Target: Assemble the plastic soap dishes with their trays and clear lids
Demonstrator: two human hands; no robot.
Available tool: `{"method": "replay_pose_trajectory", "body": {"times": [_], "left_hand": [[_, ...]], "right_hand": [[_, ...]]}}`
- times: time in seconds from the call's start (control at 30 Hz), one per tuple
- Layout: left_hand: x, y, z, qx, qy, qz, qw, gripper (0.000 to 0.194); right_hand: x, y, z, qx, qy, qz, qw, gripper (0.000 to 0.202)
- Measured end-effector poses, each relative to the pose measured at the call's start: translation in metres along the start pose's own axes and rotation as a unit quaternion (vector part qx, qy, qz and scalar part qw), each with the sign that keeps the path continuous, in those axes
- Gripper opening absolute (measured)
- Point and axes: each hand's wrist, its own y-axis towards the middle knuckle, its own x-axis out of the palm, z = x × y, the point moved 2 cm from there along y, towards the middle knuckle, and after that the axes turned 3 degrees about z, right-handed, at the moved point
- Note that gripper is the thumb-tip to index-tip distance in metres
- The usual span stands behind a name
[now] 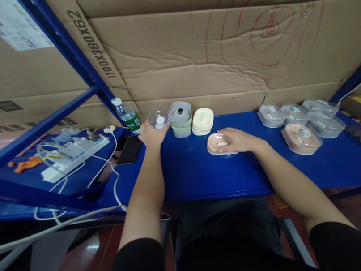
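- Left hand (153, 133): thumb and fingers apart at the clear lid (160, 121), which lies just beyond them; cannot tell if they clamp it.
- Right hand (236, 139): fingers over the right part of the pink box (214, 143), on the table (193, 174); cannot tell if they grip.
- Cream lids (203, 120): stacked between the hands, beyond the pink box.

Head view | from head height | facing forward and down | blue tabletop (203, 177) within arm's reach
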Motion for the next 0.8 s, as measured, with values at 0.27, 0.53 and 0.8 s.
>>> {"method": "replay_pose_trajectory", "body": {"times": [0.27, 0.53, 0.8], "left_hand": [[-0.0003, 0.0014, -0.0017, -0.014, -0.037, 0.027, 0.999, 0.105], [-0.0001, -0.0002, -0.0026, -0.040, -0.048, 0.054, 0.997, 0.103], [-0.0001, 0.0053, -0.0044, -0.020, -0.140, 0.142, 0.980, 0.060]], "right_hand": [[-0.0012, -0.0013, -0.0009, 0.002, 0.007, -0.007, 1.000, 0.094], [0.0023, -0.0001, 0.0034, 0.005, 0.012, -0.004, 1.000, 0.098], [0.0041, -0.0002, 0.0076, -0.002, 0.016, -0.008, 1.000, 0.114]]}}
